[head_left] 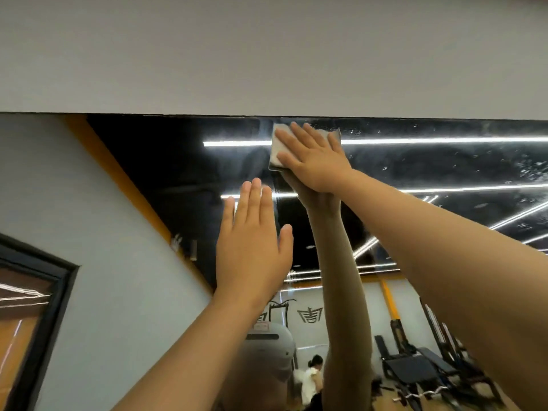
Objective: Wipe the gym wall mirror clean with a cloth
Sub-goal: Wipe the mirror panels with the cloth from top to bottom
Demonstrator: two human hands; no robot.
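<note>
Where the mirror [148,161] meets the plain grey wall [267,54] above it, the top edge of the glass runs level across the view, from 9 o'clock to 3 o'clock.

Surface: the glass shows smears [504,167] and specks towards 2 o'clock. It reflects a black ceiling with several bright light strips [444,140], an orange band [118,173] slanting down a pale wall, dark gym equipment [415,369] at 5 o'clock, and a dark-framed panel [44,280] at 8 o'clock.

Count:
- One cloth [277,152], grey and folded square, lies flat on the glass at 12 o'clock, just under the top edge.
- Two hands.
  - The right hand [311,164] lies on the cloth. Its fingers [296,134] are straight and spread, pressing the cloth to the mirror without curling round it.
  - The left hand [252,247] is raised at 7 o'clock from the right, with fingers straight and close together, holding nothing. Whether its palm touches the glass cannot be determined.
- One reflected arm [341,277] rises to meet the right hand.
- One reflected person [311,378] in white, at 6 o'clock.
</note>
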